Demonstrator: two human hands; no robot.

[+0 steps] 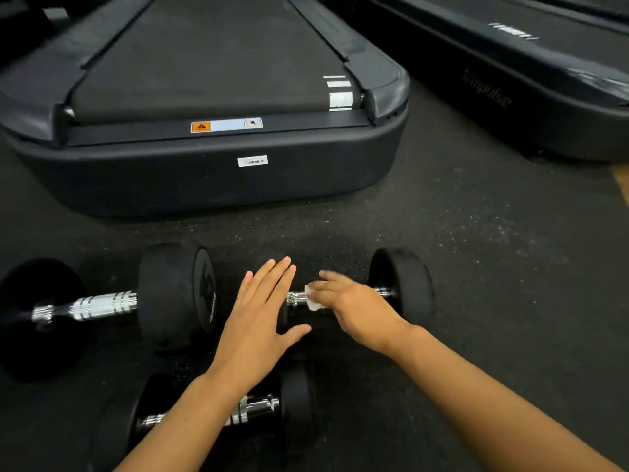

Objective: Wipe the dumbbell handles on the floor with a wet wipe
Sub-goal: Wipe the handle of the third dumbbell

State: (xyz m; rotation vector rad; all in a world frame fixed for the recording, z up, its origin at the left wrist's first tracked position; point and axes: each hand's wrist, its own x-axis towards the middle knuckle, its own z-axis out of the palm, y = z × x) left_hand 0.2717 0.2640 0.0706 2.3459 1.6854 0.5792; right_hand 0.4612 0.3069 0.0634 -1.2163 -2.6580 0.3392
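Note:
Three black dumbbells with chrome handles lie on the dark rubber floor. My right hand grips a white wet wipe wrapped on the handle of the right dumbbell. My left hand lies flat with straight fingers over that dumbbell's left head, which it hides. The left dumbbell lies untouched, its handle fully in view. The nearest dumbbell sits under my left forearm, partly hidden.
A treadmill's rear end stands just beyond the dumbbells. A second treadmill runs along the back right. Speckled black floor stretches to the right, with a strip of wooden floor at the right edge.

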